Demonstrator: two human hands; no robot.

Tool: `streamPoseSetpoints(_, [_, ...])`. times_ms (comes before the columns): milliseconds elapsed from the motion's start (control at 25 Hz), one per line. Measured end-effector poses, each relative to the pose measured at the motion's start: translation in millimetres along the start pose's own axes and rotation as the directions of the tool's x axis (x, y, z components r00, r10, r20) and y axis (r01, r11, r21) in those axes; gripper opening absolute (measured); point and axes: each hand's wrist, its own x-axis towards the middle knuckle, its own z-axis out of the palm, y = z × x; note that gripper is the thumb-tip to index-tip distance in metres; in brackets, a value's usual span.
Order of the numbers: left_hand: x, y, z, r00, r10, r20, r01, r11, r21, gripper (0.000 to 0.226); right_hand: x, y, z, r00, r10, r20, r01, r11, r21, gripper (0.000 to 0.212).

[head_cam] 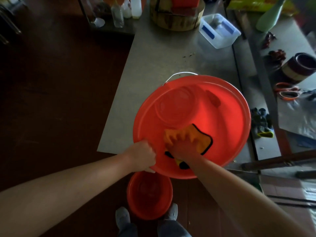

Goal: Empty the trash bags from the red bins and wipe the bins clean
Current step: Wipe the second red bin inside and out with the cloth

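Grey metal table (153, 53) over a dark brown floor (51, 82), dim room. Red bin (222, 117) sits at the table's near corner, mouth facing the camera; left hand (142, 155) grips its near rim, fingers curled. Right hand (183, 148) is inside, fingers spread, pressing orange cloth (201, 139) flat against the inner wall; smaller red bin (148, 195) on the floor below

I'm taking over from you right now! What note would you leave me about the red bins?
Left hand grips the near rim of the big red bin, steadying it at the table edge. Right hand presses the orange cloth on its inner wall, fingers spread.
Small red bin stands on the floor below.
Done: no trash bag shows in either bin.
Left: finish wiping the big bin; whether the small one is wiped I cannot tell.
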Motion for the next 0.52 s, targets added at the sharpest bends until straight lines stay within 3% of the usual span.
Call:
streamPoseSetpoints(80, [-1.8,0.5,5.6,1.0,-0.011,-0.025,0.009,0.999,-0.052,0.071,-7.2,-31.7,17.8,0.995,-0.063,0.08,0.059,0.997,0.049,0.065])
streamPoseSetpoints(120, [-3.1,0.9,9.8,0.999,-0.029,-0.041,0.026,0.998,-0.055,0.071,-7.9,-34.2,19.6,0.994,-0.093,0.05,0.091,0.995,0.037,0.064])
streamPoseSetpoints(280, [-8.8,12.9,18.1,0.992,-0.098,-0.079,0.096,0.995,-0.022,0.072,-21.1,12.6,-3.4,0.991,-0.102,-0.086,0.082,0.975,-0.208,0.061])
streamPoseSetpoints(400, [-11.4,17.4,15.4,0.993,-0.098,-0.067,0.101,0.994,0.043,0.083,-16.3,62.5,-30.3,0.974,-0.153,-0.166,0.052,0.869,-0.492,0.057])
streamPoseSetpoints(520, [-6.2,19.8,11.0,0.994,-0.102,-0.042,0.104,0.994,0.033,0.08,-18.3,73.4,-30.6,0.974,-0.112,-0.197,-0.003,0.863,-0.505,0.055])
